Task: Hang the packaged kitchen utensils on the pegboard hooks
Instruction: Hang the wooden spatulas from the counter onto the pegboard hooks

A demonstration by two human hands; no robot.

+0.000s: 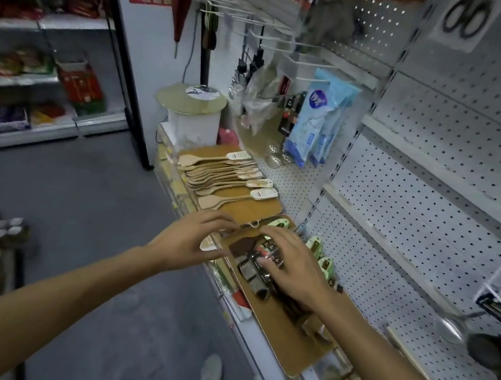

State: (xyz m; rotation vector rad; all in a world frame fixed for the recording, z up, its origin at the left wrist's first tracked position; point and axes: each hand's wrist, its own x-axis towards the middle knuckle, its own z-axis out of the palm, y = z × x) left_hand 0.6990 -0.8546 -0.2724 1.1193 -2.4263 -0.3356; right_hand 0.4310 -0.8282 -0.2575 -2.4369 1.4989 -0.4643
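Under the right hand, whose fingers curl onto the dark packaged utensils lying on the wooden board, the packs look light and slippery, best pinched at the card top, while the left hand hovers beside, holding nothing.

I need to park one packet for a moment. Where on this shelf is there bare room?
Bare board shows between the wooden spatulas and both hands; more lies on the near board's front end. The dark utensils under the right hand are crowded.
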